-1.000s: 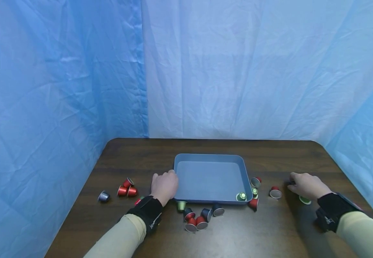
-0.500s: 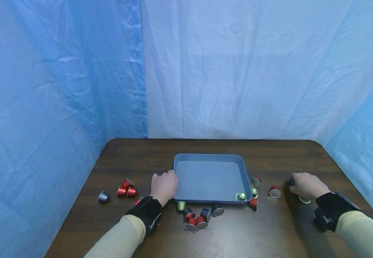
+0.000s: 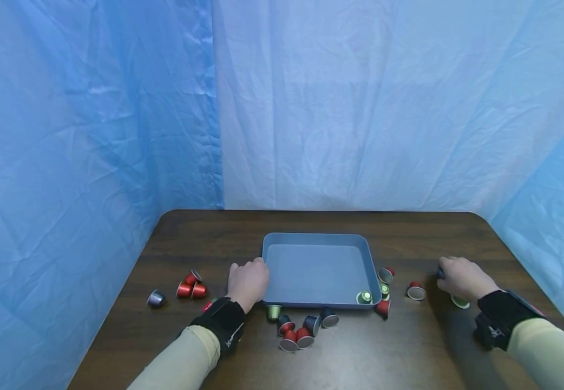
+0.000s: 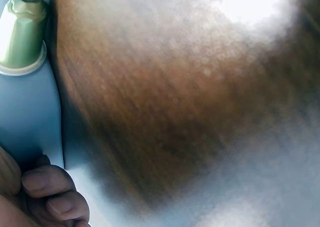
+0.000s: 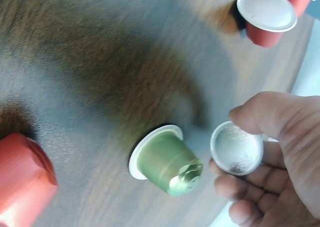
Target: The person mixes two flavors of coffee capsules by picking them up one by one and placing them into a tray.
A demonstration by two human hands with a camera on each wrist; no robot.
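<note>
- My right hand (image 3: 462, 277) pinches a small capsule (image 5: 236, 148) between thumb and curled fingers, just above the table (image 3: 408, 346) at its right side.
- A green capsule (image 5: 166, 161) lies on its side just beside that hand.
- My left hand (image 3: 248, 281) grips the near left corner of the blue tray (image 3: 318, 268).
</note>
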